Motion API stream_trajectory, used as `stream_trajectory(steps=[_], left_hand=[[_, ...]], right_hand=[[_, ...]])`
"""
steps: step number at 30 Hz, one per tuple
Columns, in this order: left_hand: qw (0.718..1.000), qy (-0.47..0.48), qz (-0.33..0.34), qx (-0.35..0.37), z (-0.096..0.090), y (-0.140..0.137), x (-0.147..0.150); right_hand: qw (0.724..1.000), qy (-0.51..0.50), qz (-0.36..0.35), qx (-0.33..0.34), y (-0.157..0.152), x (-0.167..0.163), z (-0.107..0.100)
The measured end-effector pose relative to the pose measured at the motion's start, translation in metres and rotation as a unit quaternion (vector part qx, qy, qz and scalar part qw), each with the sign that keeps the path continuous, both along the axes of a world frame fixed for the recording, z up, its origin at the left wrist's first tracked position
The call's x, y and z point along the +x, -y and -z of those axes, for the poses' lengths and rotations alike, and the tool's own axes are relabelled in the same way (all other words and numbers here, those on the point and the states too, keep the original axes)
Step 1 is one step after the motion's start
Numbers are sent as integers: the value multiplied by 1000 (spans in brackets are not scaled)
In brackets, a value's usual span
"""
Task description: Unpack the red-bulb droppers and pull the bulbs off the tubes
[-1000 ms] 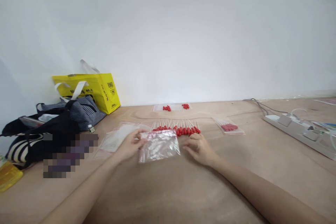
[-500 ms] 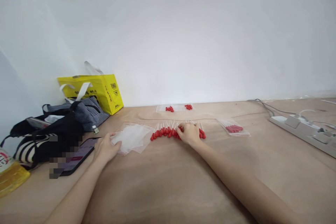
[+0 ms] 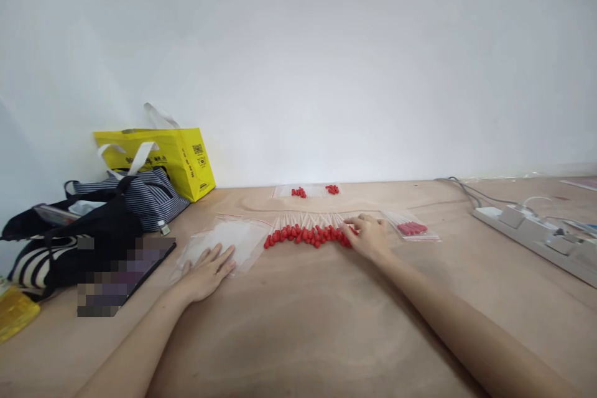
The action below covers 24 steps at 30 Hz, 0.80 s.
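A row of red-tipped sticks, like large matches (image 3: 305, 235), lies fanned on the table with red heads toward me. At the row's right end is my right hand (image 3: 370, 236), its thumb and bent fingers closed around the red heads there; the exact grip is partly hidden. My left hand (image 3: 208, 273) lies flat with fingers spread on a stack of clear zip bags (image 3: 247, 236), left of the sticks. Beyond my right hand rests a zip bag with red-tipped sticks inside (image 3: 411, 228).
Two more small groups of red-tipped sticks (image 3: 299, 193) lie in clear bags near the wall. A phone (image 3: 135, 273), a black bag (image 3: 107, 224), a striped bag (image 3: 156, 199) and a yellow bag (image 3: 186, 161) are at left. A white power strip (image 3: 536, 239) with cables lies at right.
My right hand has moved right along the row to its end. My left hand has shifted from the bags' left edge onto them and flattened out. The view has shifted slightly.
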<state>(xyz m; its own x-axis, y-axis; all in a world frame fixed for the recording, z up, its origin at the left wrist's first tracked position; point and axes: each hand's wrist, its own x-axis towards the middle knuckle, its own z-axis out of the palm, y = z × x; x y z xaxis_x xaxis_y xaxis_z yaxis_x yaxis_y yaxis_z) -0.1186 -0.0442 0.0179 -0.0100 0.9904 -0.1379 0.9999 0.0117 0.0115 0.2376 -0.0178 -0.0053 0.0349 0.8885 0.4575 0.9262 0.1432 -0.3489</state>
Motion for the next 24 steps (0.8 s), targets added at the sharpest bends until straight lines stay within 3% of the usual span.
stream_trajectory(steps=[2,5,7,12,15,18,20,22,24], left_hand=[[999,-4,-36,-18,3,-1,1],[997,-19,-73,-1,6,-4,1],[996,-22,-83,14,8,-6,1],[992,-13,-109,57,11,-8,0],[985,-11,-139,103,9,-5,2],[969,-9,-132,209,4,0,8],[947,19,-86,309,0,4,14],[923,103,-2,371,-4,10,27],[909,232,93,333,-5,18,46]], right_hand=[[994,-16,106,-7,-4,29,2],[964,-9,260,-54,-10,75,8],[947,2,308,-89,-12,101,15],[954,50,234,-178,-15,123,29],[954,63,240,-165,-15,119,33],[956,58,250,-144,-12,118,32],[958,52,252,-127,-7,120,27],[969,20,239,-62,0,120,20],[980,-42,187,52,12,111,11]])
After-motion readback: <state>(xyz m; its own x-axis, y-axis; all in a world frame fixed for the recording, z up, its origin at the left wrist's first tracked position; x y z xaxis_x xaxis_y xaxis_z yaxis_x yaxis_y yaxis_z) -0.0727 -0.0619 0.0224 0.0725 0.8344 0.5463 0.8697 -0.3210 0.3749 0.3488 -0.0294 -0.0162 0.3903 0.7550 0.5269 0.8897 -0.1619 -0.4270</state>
